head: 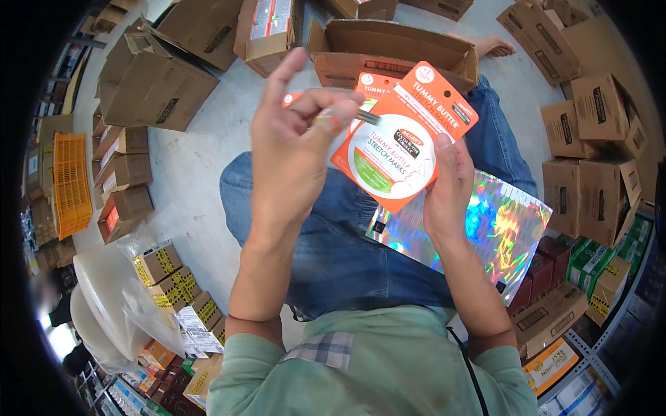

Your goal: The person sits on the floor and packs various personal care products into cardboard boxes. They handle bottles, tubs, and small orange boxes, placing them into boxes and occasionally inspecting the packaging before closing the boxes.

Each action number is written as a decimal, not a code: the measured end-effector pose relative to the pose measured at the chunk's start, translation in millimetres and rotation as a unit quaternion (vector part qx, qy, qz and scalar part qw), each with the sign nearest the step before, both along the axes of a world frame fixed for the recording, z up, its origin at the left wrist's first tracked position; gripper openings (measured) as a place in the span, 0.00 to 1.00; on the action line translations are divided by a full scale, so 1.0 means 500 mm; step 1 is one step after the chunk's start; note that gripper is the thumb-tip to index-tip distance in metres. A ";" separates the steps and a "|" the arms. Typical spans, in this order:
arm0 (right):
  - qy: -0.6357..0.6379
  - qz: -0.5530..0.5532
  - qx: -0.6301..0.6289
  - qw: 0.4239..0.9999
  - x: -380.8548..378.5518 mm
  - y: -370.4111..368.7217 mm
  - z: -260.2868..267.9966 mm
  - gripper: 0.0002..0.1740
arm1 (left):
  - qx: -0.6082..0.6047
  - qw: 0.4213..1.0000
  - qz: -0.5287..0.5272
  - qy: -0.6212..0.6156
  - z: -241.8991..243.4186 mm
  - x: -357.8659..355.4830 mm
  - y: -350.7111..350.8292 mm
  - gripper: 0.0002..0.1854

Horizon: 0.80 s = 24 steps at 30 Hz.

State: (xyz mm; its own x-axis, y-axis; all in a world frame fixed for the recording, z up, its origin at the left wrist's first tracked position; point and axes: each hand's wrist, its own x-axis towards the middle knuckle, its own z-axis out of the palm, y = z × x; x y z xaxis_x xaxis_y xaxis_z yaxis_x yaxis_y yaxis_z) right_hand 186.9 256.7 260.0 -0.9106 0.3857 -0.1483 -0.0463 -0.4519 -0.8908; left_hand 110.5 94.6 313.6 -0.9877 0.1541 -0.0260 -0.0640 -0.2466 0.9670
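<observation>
My right hand holds an orange carded package of Palmer's tummy butter by its right edge, its printed front up and tilted. My left hand pinches a small thin tool with a dark metallic tip, its exact kind unclear. That tip lies over the package's white round part; contact cannot be told. A blurred coloured patch shows on the left thumb. Behind the held package are more orange packages, partly hidden. Beneath my right forearm, a shiny holographic sheet rests across my leg.
An open cardboard box stands in front of my legs. Brown cartons line both sides. To the left are a bubble-wrap roll, an orange plastic crate and taped parcels. Metal shelving runs at lower right.
</observation>
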 end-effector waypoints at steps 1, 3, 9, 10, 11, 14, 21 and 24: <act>-0.012 -0.006 0.000 1.000 0.005 0.003 -0.002 0.20 | -0.024 0.999 -0.019 0.013 -0.003 -0.001 0.003 0.42; -0.010 0.001 -0.001 1.000 0.012 0.006 -0.005 0.20 | -0.095 0.994 -0.055 -0.005 -0.013 0.001 0.017 0.39; -0.015 0.011 0.015 1.000 0.017 0.008 -0.008 0.20 | -0.085 0.996 -0.018 -0.019 -0.020 0.007 0.040 0.41; -0.008 0.015 0.009 1.000 0.016 0.008 -0.009 0.19 | -0.091 0.995 -0.015 -0.023 -0.020 0.008 0.042 0.41; -0.006 0.009 0.013 1.000 0.016 0.007 -0.010 0.19 | -0.088 0.996 -0.012 -0.023 -0.022 0.008 0.044 0.41; 0.001 0.003 0.018 1.000 0.015 0.003 -0.013 0.19 | -0.087 0.996 -0.005 -0.019 -0.029 0.008 0.049 0.41; 0.003 -0.002 0.016 1.000 0.014 0.000 -0.005 0.18 | -0.109 0.994 0.015 0.018 -0.030 0.013 0.057 0.44; -0.009 -0.002 -0.003 1.000 0.020 -0.001 -0.004 0.18 | -0.245 0.963 0.011 0.108 -0.036 0.032 0.063 0.42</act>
State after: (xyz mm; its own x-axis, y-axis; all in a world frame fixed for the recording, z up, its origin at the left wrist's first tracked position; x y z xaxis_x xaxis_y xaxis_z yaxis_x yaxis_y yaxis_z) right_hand 197.0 256.3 258.2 -0.9065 0.3881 -0.1665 -0.0322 -0.4566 -0.8891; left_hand 126.4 126.2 295.7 -0.9810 0.1552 0.1160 0.1519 0.2443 0.9577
